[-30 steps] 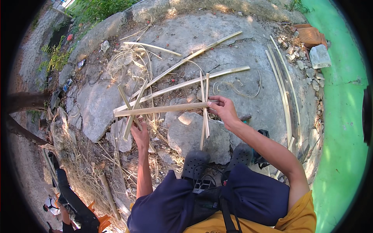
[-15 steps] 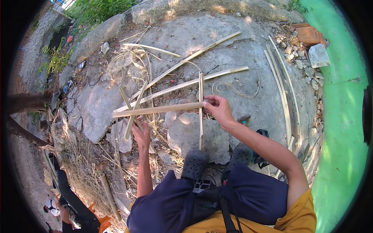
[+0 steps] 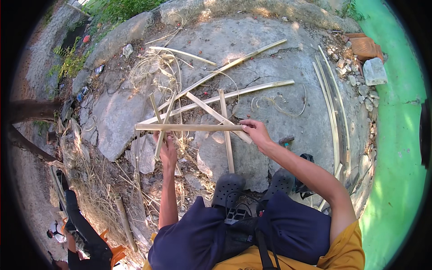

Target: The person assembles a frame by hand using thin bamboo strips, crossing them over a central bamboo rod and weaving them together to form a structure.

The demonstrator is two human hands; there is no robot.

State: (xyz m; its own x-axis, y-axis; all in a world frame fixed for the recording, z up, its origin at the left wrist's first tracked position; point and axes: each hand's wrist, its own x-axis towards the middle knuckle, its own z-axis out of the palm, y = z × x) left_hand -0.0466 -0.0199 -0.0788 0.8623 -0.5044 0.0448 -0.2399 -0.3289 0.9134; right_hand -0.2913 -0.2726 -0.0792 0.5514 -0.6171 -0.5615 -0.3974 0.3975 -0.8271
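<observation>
A pale split-bamboo strip (image 3: 191,128) lies crosswise in front of me, held up at both ends. My right hand (image 3: 256,133) pinches its right end, where a slanting strip (image 3: 208,108) crosses it. Just beside that crossing, an upright strip (image 3: 228,153) passes behind and reaches down toward my shoe. My left hand (image 3: 168,150) is closed under the left part of the crosswise strip, its fingertips partly hidden. Two more short strips cross there: a leaning strip (image 3: 169,107) and a thinner one (image 3: 154,105).
Long strips (image 3: 245,57) lie on the cracked concrete (image 3: 270,108) beyond my hands, beside tangled shavings (image 3: 155,67). More strips (image 3: 330,108) lie at right, near rubble and a pale block (image 3: 375,71). A short stick (image 3: 126,222) lies lower left, near another person's dark-clothed leg (image 3: 87,229).
A slanting strip now crosses the right part of the crosswise strip, at my right hand. The upright strip's top has tipped left. The whole view has shifted slightly.
</observation>
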